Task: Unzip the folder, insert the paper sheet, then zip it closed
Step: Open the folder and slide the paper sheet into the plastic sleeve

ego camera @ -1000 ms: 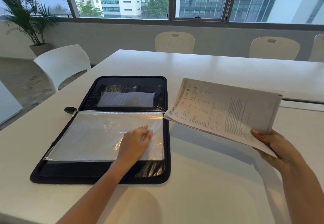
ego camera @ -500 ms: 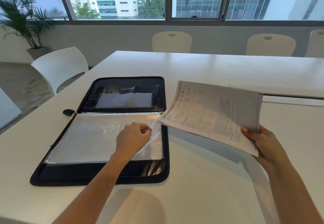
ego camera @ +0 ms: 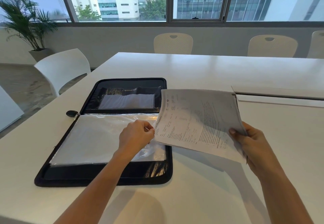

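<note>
In the head view, a black zip-around fabric folder [ego camera: 105,174] lies opened flat on the white table [ego camera: 201,69], its far half showing a dark pocket with a clear sleeve and a strip of pale lettering that reads "IMPORTANT", the rest of the words being too blurred to make out. On the near half lies a stack of clear plastic sleeves [ego camera: 91,139] with white sheets inside, reaching from the spine toward the near edge. The left hand [ego camera: 135,136] rests over the right part of that stack with its fingers curled in, thumb and forefinger pinched on the lifted right edge of the top plastic sleeve. The right hand [ego camera: 249,141] is closed on the near right corner of a stapled bundle of white printed paper sheets [ego camera: 198,123], thumb on top and fingers beneath, holding it tilted above the table just beside the folder's right edge. The bundle's left corner overlaps the folder and sits right at the left hand's fingertips; its print runs in rows and paragraphs too small to read. A small black zip pull [ego camera: 71,113] lies on the table at the left end of the folder's spine. White and cream chairs stand around the table, and a potted palm [ego camera: 26,22] stands by the window
</note>
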Motion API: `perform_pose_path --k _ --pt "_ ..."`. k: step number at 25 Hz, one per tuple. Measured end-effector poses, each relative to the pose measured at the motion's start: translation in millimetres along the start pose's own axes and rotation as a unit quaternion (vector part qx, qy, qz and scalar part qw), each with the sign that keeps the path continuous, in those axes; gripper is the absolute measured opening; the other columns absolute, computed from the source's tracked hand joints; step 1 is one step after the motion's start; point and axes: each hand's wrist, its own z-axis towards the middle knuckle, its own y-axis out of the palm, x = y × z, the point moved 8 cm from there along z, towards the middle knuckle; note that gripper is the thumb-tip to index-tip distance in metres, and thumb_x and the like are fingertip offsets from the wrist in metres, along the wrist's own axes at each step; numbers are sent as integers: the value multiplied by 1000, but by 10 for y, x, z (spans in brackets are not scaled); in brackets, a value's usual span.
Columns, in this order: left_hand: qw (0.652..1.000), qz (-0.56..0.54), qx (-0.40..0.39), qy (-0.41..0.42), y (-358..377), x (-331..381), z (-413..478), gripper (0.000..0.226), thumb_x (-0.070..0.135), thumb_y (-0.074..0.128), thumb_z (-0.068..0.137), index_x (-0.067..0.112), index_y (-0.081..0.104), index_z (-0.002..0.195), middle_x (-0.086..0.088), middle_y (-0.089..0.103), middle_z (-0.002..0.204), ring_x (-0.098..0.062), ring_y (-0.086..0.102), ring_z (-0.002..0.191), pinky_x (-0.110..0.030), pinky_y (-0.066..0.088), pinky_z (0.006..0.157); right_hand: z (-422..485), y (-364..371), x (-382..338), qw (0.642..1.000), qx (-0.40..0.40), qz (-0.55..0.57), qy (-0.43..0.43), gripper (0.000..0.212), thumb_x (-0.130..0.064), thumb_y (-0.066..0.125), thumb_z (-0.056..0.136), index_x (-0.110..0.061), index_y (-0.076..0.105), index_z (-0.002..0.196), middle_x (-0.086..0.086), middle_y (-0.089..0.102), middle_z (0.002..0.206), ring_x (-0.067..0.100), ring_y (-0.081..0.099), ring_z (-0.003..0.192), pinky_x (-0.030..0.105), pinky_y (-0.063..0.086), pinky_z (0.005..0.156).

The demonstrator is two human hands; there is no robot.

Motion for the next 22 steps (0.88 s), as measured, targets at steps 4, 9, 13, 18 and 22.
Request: perform_pose_path --k 4,9,13,18,22 --pt "1000 8 -16 -5 40 12 32 16 43 59 92 29 66 95 12 72 87 -8 68 60 -23 55 62 -204 -52 264 997 -1 23 69 30 -6 56 93 -28 74 103 8 78 88 27 74 70 33 58 51" --pt "997 74 -24 -10 125 49 214 34 69 55 81 35 54 81 17 63 75 -9 64 63 -25 49 58 -449 -159 601 986 10 74 152 28 -6 57 93 -23 69 111 9 77 96 30 74 74 29 56 51" --pt "987 156 -36 -23 248 162 504 51 79 54 73 28 54 82 11 60 69 -9 59 64 -38 51 78 -511 -182 757 977 34 104 182 27 -2 57 91 -18 66 112 12 77 92 28 74 68 30 57 49" --pt "987 152 -50 -22 314 165 777 21 42 65 86 22 64 92 6 63 74 -14 61 77 -48 38 102 -508 -176 822 974 33 113 196 29 0 56 91 -22 66 106 12 77 90 29 74 66 32 57 47" --pt "996 87 -23 -21 208 119 859 9 30 66 87 21 67 88 5 65 72 -13 62 71 -45 53 87 -452 -201 835 973 17 109 203 27 2 56 90 -18 70 103 15 77 89 28 74 64 30 56 45"
